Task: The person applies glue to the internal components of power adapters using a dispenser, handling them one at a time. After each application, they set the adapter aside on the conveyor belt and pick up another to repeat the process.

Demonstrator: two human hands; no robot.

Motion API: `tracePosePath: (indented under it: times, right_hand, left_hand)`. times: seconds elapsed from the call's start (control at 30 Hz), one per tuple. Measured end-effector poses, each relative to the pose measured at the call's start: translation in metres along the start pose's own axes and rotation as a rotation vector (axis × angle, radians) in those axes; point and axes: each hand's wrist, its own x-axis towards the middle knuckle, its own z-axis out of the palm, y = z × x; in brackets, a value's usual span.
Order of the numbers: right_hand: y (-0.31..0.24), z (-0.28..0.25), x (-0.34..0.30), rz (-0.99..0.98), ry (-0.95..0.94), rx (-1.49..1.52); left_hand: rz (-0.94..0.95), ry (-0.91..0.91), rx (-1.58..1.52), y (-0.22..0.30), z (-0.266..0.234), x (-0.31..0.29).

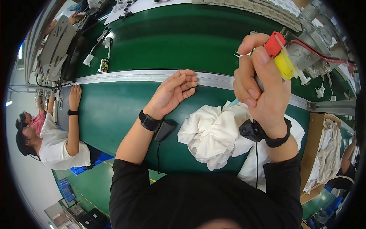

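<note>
My left hand (171, 91) rests palm up against the metal rail (133, 75), fingers loosely curled and nothing in them. Raised at the right, my right hand (263, 80) is closed, thumb and fingers bent together. A light-blue pointed tip (232, 103) shows below its curled fingers; what it belongs to is hidden. Just beyond the fingertips is a red block (275, 44) beside a yellow round part (284, 65), both on a grey metal device (305, 53) with red and black wires. A crumpled white cloth (209, 133) lies on the green table below the right hand.
Beyond the rail, a green belt (171, 42) carries white plugs with cords (88, 59) and a small circuit board (103, 65). A cardboard box (309, 156) holding white cloth stands at the right. A co-worker (61, 141) sits at the left, one hand on the table.
</note>
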Motion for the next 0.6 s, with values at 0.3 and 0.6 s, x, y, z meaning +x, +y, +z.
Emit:
tracePosePath:
  times: [0.3, 0.6]
  right_hand:
    - [0.005, 0.009, -0.001, -0.005, -0.023, -0.075]
    - [0.005, 0.010, 0.003, 0.084, -0.169, -0.045]
  left_hand:
    - [0.031, 0.024, -0.031, 0.000, -0.006, -0.001]
    - [0.126, 0.042, 0.091, 0.003, -0.004, 0.015]
